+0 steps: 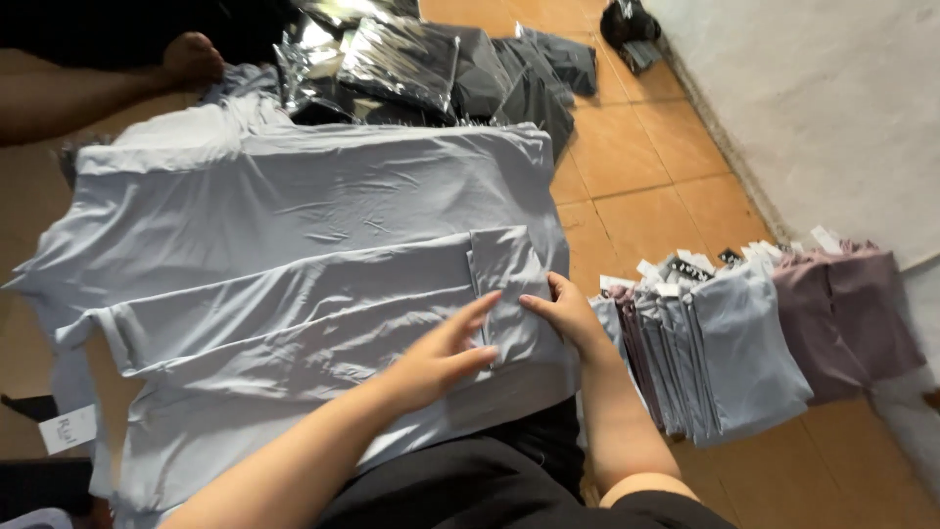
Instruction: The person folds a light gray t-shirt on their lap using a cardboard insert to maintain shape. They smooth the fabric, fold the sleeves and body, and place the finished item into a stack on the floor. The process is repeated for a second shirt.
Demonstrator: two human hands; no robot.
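Observation:
A light grey garment (294, 245) lies spread flat in front of me, partly folded lengthwise, with a sleeve flap (504, 279) turned in at its right end. My left hand (441, 355) rests flat on the fabric just below that flap, fingers spread and touching its edge. On the garment's right edge my right hand (566, 313) presses beside the flap, thumb on the cloth. Neither hand closes around anything. A white tag (67, 429) hangs from the garment at the lower left.
A row of folded grey and mauve garments (744, 343) with tags stands on the orange tile floor (656, 167) to my right. Dark shiny plastic bags (431, 64) lie at the top. Another person's hand (191, 59) holds fabric at the top left. A pale wall (832, 98) runs on the right.

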